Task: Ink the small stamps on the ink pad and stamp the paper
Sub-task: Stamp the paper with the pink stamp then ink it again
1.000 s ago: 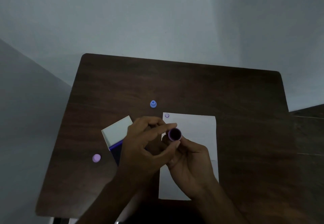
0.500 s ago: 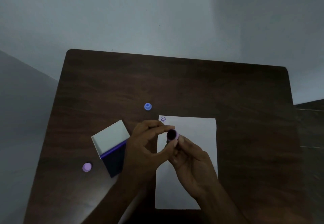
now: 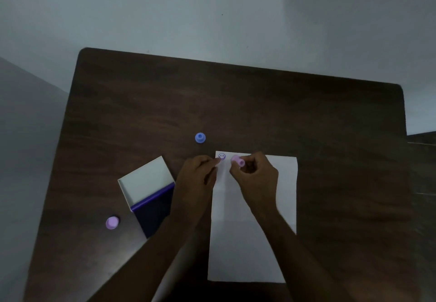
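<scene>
Right hand (image 3: 256, 174) fingers curled, pinching pink stamp (image 3: 237, 160) over top of paper (image 3: 254, 242). Smiley print (image 3: 222, 156) just left of fingertips. Left hand (image 3: 198, 174) loosely curled at paper's left edge, whether holding anything unclear. Ink pad (image 3: 151, 197) left of left hand.

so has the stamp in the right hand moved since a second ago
Yes. The pink stamp in the right hand has gone from mid-paper up to the far edge of the paper, just right of the smiley print.
</scene>
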Available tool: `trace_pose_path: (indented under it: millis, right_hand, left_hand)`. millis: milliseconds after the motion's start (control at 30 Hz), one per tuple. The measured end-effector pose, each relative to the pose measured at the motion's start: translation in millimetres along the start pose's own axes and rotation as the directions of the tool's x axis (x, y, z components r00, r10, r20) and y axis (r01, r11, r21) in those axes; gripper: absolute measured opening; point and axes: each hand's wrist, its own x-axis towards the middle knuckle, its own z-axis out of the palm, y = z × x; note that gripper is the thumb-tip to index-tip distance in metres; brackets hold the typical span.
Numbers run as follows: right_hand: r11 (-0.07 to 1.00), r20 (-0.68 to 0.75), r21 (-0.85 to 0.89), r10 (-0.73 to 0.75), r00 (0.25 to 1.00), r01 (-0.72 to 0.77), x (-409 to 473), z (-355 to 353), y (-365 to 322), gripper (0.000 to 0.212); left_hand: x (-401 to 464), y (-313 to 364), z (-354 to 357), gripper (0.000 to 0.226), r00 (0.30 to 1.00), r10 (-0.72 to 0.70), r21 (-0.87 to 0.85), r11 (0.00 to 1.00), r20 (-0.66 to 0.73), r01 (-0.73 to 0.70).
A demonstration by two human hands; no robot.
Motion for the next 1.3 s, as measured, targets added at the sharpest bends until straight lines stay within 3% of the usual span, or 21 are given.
trace_pose_path:
  millis: [33, 67, 100, 133, 167, 200, 233, 267, 300, 333, 467, 533, 600, 733, 833, 1000, 1133, 1300]
  right_hand:
    - [1.0, 0.009, -0.015, -0.012, 1.0, 0.012, 3, 4, 1, 0.032]
    - [0.999, 0.022, -0.03, -0.015, 1.0, 0.016, 5, 8, 2, 0.029]
    - [0.999, 0.033, -0.039, -0.019, 0.999, 0.021, 7, 11, 3, 0.027]
    - [0.999, 0.038, -0.037, -0.028, 0.999, 0.029, 9, 14, 4, 0.026]
    - [0.999, 0.039, -0.031, -0.036, 0.999, 0.037, 10, 16, 6, 0.026]
    - [0.999, 0.041, -0.028, -0.038, 0.998, 0.039, 11, 18, 8, 0.026]
    - [0.999, 0.046, -0.033, -0.03, 0.998, 0.031, 12, 19, 9, 0.027]
    - [0.999, 0.055, -0.044, -0.012, 0.998, 0.014, 12, 20, 11, 0.027]
    - [0.999, 0.063, -0.054, 0.008, 0.998, -0.005, 12, 22, 12, 0.028]
    - [0.998, 0.068, -0.059, 0.022, 0.997, -0.018, 12, 23, 13, 0.029]
    - [0.997, 0.085, -0.071, 0.026, 0.996, -0.02, 13, 25, 17, 0.029]
    - [0.997, 0.099, -0.076, 0.037, 0.994, -0.03, 14, 25, 18, 0.029]
    - [0.995, 0.103, -0.088, 0.046, 0.994, -0.037, 15, 25, 18, 0.029]
    - [0.995, 0.104, -0.096, 0.025, 0.994, -0.015, 16, 26, 18, 0.028]
    - [0.994, 0.112, -0.103, 0.036, 0.993, -0.024, 17, 26, 18, 0.028]
    - [0.995, 0.108, -0.098, 0.037, 0.993, -0.027, 17, 27, 17, 0.027]
    - [0.995, 0.095, -0.098, 0.034, 0.995, -0.025, 17, 28, 16, 0.028]
    - [0.994, 0.09, -0.109, 0.032, 0.995, -0.022, 18, 28, 16, 0.028]
  left_hand:
    - [1, 1, 8, 0.076, 0.993, 0.005, -0.099, 0.995, -0.115, -0.016]
    - [3, 1, 23, 0.066, 0.949, 0.012, -0.248, 0.964, -0.314, -0.094]
    - [3, 5, 35, 0.051, 0.819, -0.004, -0.375, 0.89, -0.574, -0.259]
    - [-1, 7, 42, 0.035, 0.627, -0.101, -0.437, 0.801, -0.772, -0.41]
    - [-3, 7, 46, 0.027, 0.498, -0.214, -0.478, 0.726, -0.84, -0.494]
    - [-2, 7, 47, 0.026, 0.48, -0.245, -0.493, 0.708, -0.843, -0.505]
    - [-1, 7, 48, 0.031, 0.536, -0.203, -0.494, 0.724, -0.819, -0.481]
    - [3, 8, 51, 0.04, 0.643, -0.176, -0.542, 0.722, -0.745, -0.43]
    - [7, 11, 51, 0.047, 0.706, -0.21, -0.616, 0.687, -0.676, -0.385]
    - [10, 12, 50, 0.049, 0.718, -0.251, -0.67, 0.636, -0.649, -0.383]
    - [11, 13, 45, 0.04, 0.69, -0.32, -0.716, 0.563, -0.649, -0.412]
    - [8, 14, 46, 0.036, 0.649, -0.298, -0.671, 0.585, -0.701, -0.456]
    - [5, 14, 47, 0.041, 0.669, -0.269, -0.661, 0.609, -0.693, -0.439]
    - [9, 13, 38, 0.019, 0.656, -0.382, -0.751, 0.451, -0.651, -0.483]
    - [14, 13, 34, 0.025, 0.668, -0.414, -0.783, 0.397, -0.618, -0.479]
    - [13, 13, 37, 0.033, 0.65, -0.404, -0.76, 0.439, -0.643, -0.479]
    - [15, 12, 35, 0.036, 0.683, -0.406, -0.793, 0.368, -0.607, -0.486]
    - [12, 12, 35, 0.036, 0.67, -0.394, -0.776, 0.377, -0.629, -0.506]
